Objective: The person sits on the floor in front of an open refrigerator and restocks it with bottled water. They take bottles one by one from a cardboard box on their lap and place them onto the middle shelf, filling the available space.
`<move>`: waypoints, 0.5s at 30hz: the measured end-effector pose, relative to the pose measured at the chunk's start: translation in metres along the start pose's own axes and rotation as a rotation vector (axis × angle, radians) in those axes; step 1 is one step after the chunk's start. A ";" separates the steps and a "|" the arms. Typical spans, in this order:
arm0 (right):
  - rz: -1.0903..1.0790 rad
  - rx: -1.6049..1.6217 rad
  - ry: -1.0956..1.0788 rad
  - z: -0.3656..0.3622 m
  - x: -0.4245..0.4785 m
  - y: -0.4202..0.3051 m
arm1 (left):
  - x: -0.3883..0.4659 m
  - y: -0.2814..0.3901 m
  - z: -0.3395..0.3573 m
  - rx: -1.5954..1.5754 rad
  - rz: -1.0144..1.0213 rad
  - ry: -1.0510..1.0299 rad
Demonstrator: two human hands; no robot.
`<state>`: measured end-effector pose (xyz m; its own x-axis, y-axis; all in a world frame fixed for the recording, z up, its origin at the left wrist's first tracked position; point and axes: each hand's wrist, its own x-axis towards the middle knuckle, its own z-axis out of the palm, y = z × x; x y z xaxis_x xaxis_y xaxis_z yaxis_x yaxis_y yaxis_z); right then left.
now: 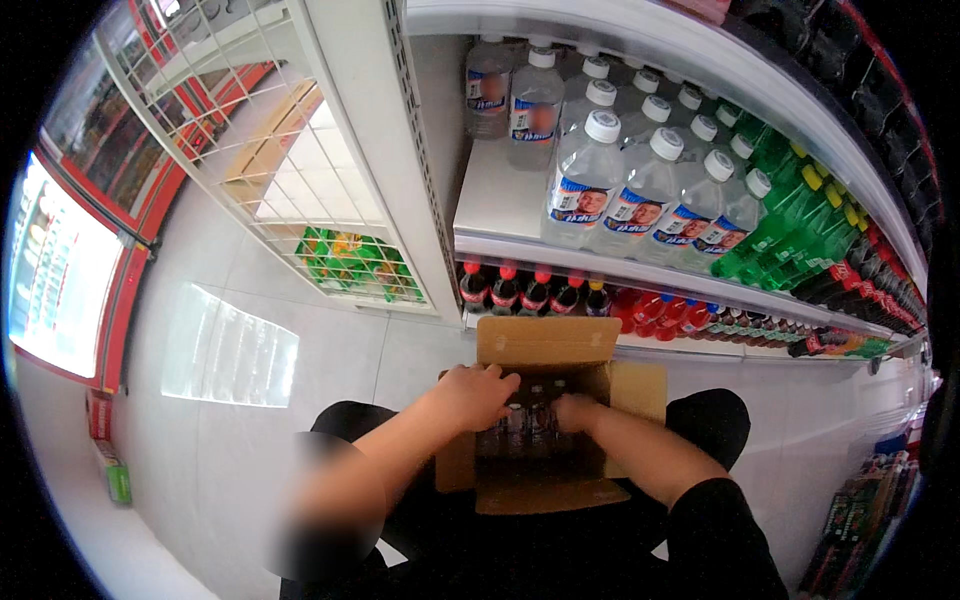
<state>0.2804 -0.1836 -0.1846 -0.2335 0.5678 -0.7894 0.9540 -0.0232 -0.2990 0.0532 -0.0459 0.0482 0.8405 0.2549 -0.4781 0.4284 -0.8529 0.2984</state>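
Observation:
An open cardboard box (pixel 549 341) sits between my knees with its flaps spread outward. Inside it stand several clear plastic bottles (pixel 537 420) in the upper part, and the lower part is dark. My left hand (pixel 480 394) is over the box's left edge, fingers curled towards the bottles; whether it grips one is unclear. Inside the box on the right is my right hand (pixel 576 412), blurred and beside the bottles, its fingertips partly hidden.
Ahead, a white shelf (pixel 491 184) holds rows of clear bottles with white caps (pixel 585 187) and green bottles (pixel 795 225). Dark cola bottles (pixel 535 292) and red drinks (pixel 667 315) line the lower shelf. A white wire rack (pixel 247 150) stands left, with red-framed coolers (pixel 120 300) beyond.

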 end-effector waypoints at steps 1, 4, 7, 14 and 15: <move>-0.011 -0.003 -0.013 0.021 0.030 0.009 | 0.000 -0.001 -0.002 -0.003 0.012 -0.001; 0.039 0.140 0.056 0.044 0.081 -0.006 | -0.003 -0.004 0.004 -0.012 -0.003 -0.003; -0.059 0.397 0.293 0.110 0.144 -0.010 | 0.000 -0.003 0.000 0.001 0.007 0.023; -0.155 1.052 -0.090 0.111 0.133 -0.041 | 0.002 -0.004 0.004 0.024 -0.029 -0.029; -0.152 1.105 -0.163 0.105 0.128 -0.040 | 0.003 -0.003 0.002 0.024 -0.037 -0.045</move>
<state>0.1922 -0.1965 -0.3296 -0.4317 0.5144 -0.7410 0.2432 -0.7247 -0.6448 0.0536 -0.0434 0.0443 0.8085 0.2661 -0.5249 0.4503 -0.8541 0.2605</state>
